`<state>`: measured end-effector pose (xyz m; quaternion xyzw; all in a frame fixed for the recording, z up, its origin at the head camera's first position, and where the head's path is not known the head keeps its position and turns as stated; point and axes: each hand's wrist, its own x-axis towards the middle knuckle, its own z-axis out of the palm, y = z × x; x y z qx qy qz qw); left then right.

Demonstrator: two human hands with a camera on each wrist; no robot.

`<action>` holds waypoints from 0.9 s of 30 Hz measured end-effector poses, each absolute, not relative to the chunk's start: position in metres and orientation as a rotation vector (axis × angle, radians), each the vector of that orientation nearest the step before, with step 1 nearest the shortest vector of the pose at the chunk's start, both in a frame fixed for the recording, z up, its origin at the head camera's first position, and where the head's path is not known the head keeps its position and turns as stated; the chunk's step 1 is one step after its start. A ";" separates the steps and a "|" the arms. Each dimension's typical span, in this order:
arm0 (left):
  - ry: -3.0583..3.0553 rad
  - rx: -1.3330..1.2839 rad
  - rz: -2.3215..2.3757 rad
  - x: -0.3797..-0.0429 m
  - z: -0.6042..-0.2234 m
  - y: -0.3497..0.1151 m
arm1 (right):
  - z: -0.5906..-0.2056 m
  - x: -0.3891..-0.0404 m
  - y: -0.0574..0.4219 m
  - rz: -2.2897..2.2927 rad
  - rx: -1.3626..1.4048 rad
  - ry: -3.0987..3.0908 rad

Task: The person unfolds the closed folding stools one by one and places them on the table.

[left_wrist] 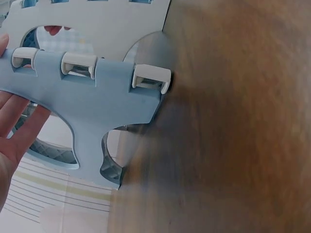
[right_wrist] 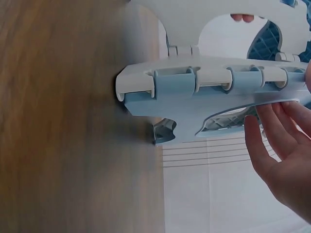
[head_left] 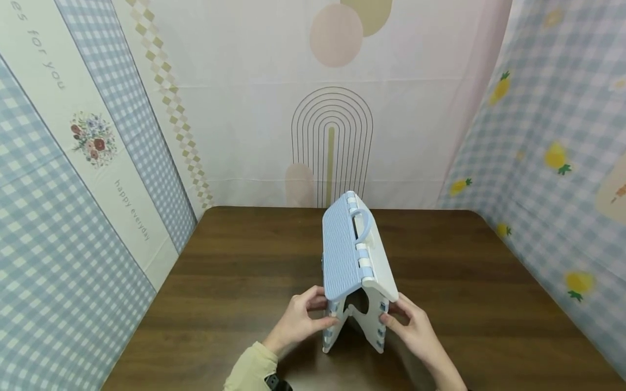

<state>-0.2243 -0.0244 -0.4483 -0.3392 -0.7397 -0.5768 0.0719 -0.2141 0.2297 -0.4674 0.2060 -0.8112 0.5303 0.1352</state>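
Observation:
A half-folded plastic folding stool [head_left: 339, 247] in light blue and white stands on the brown table, its top bent into a peak with a blue carry handle [head_left: 367, 225] at the fold. The left hand [head_left: 299, 321] grips the left leg panel, thumb on the near edge. In the left wrist view its fingers [left_wrist: 31, 127] reach behind the blue panel at the cut-out. On the other side, the right hand [head_left: 411, 328] holds the right leg panel by its hinged edge. Fingers [right_wrist: 272, 131] of that hand reach in at the panel's opening in the right wrist view.
The wooden table [head_left: 244, 260] spreads around the stool on both sides. A pale patterned cloth [head_left: 235, 136] hangs behind it. Blue checked cloths drape down at the left [head_left: 63, 260] and right [head_left: 548, 190].

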 end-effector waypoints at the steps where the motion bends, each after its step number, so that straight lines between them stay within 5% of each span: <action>1: -2.219 -1.024 -1.742 -0.225 -0.449 -0.026 | -0.467 -0.214 0.230 1.533 0.601 -2.347; 27: -2.199 -1.102 -1.584 -0.238 -0.452 -0.046 | -0.469 -0.225 0.245 1.546 0.602 -2.328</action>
